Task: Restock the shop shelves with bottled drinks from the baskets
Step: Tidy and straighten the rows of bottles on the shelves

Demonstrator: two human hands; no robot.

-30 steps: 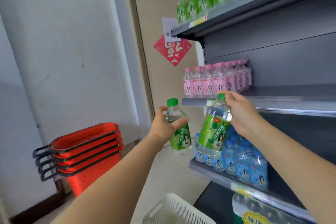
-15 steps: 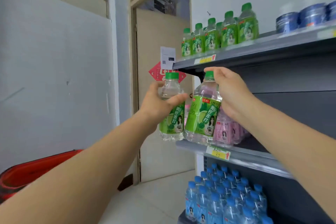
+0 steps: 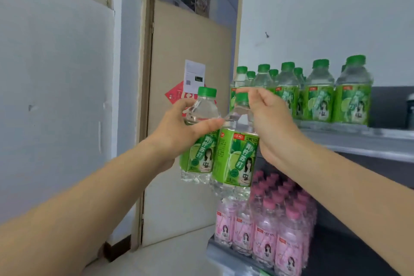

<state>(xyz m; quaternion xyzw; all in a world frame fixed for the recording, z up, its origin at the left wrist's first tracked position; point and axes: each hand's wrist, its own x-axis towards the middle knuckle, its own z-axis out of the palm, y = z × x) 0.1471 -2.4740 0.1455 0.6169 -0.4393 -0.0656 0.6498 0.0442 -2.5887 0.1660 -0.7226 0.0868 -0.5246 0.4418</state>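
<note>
Each hand holds a clear lime soda bottle with a green label and green cap. My left hand (image 3: 179, 132) grips the left bottle (image 3: 198, 154) round its shoulder. My right hand (image 3: 266, 119) pinches the right bottle (image 3: 235, 159) at its neck and cap, so it hangs upright. The two bottles touch side by side, just left of the top shelf (image 3: 363, 139). On that shelf stand several matching green-label bottles (image 3: 318, 98), close behind my right hand.
Several pink-capped bottles (image 3: 266, 231) fill the left end of the shelf below. A beige door (image 3: 190, 56) with a white paper and a red sign stands behind the bottles. A white wall panel (image 3: 56, 96) lies to the left. Pale floor shows at the bottom.
Both hands have lifted the bottles from the lower shelves up to the top shelf's height. My view has risen too, so the blue bottles and red baskets are gone from sight.
</note>
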